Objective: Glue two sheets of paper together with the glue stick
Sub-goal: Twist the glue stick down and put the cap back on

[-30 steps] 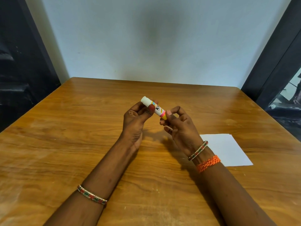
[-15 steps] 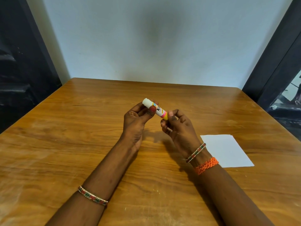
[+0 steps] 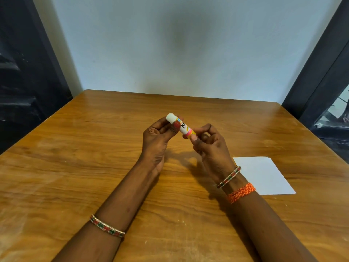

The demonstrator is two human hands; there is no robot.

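Note:
I hold a small white glue stick with a colourful label above the middle of the wooden table. My left hand grips its white capped end between thumb and fingers. My right hand pinches the pink and yellow base end with thumb and forefinger. The stick lies slanted, cap up to the left. White paper lies flat on the table to the right of my right wrist; I cannot tell how many sheets it holds.
A pale wall stands behind the table's far edge. Dark panels flank the table on the left and right. Bangles and an orange thread band circle my wrists.
Both hands have stayed in place with the glue stick. My right fingers have shifted slightly on the base end, and the stick has tilted a little.

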